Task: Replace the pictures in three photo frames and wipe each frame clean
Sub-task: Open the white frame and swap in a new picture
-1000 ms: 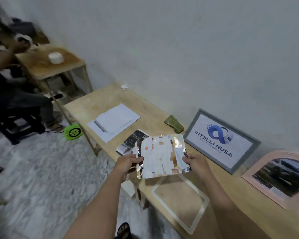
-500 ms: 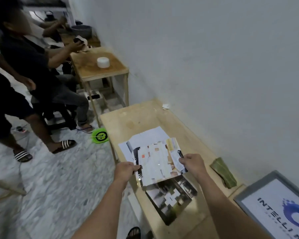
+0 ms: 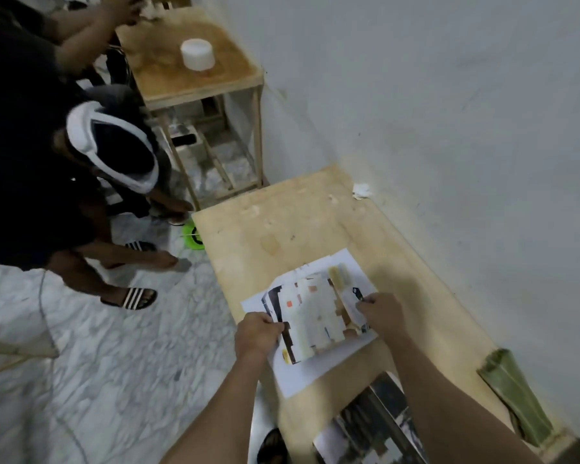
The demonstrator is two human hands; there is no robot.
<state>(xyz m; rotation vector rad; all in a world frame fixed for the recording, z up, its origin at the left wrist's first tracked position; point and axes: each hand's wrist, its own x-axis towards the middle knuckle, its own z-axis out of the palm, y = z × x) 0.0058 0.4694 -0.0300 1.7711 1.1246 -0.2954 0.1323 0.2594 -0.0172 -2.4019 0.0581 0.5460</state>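
On the wooden desk (image 3: 302, 229), the left hand (image 3: 257, 333) and right hand (image 3: 380, 313) each pinch an edge of a picture (image 3: 315, 316) over white paper (image 3: 318, 371). Its print is blurred into blocks, with no writing legible. Near right, dark photos (image 3: 375, 426) are cut off; a green cloth (image 3: 513, 400) lies by the wall.

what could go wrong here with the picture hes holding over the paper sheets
The left hand and right hand pinch the glossy picture by its edges, so it may crease or smudge. The white sheets beneath overhang the table edge and could slide off. The dark prints near the right forearm could get nudged.
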